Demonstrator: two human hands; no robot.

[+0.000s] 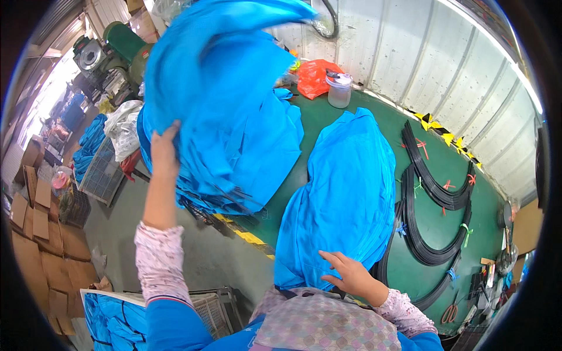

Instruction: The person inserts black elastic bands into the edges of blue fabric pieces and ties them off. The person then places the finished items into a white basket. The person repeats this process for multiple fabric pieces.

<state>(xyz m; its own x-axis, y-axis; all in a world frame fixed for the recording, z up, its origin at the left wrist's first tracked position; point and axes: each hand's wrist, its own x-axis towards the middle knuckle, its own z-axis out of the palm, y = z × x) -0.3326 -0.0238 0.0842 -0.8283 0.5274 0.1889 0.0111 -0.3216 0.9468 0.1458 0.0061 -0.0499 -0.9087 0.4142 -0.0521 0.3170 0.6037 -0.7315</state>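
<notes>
Far left, below table level: flattened cardboard (35,234) on the floor, a mesh crate (102,172) holding blue pieces, a white bag (124,128) beside it; little free floor on that side.

Left hand (164,149): raised, fingers closed in a grip on the edge of a lifted blue fabric piece (216,76); the piece hangs in the air above the far stack of blue fabric (257,152), which lies on the green table (451,234). Risk, as judged: the lifted sheet billows wide and hides the view behind it; a sweep toward the back could catch the plastic jar (339,89) or the orange bag (313,76) by the wall; the grip holds one edge only, so the cloth could slide off or drag top layers of the far stack toward the yellow-striped table edge (249,237) and onto the floor.

Centre: near stack of blue fabric (345,199), draped over the front edge; overhang makes slippage plausible.

Right hand (351,275): fingers spread, palm flat, pressing on the near stack's lower end; it appears to steady it.

Right: bundles of black curved strips (433,193) tied with coloured ties, just beside the near stack; open green surface is narrow between them; scissors (449,313) near the right front corner, well apart from both hands.
</notes>
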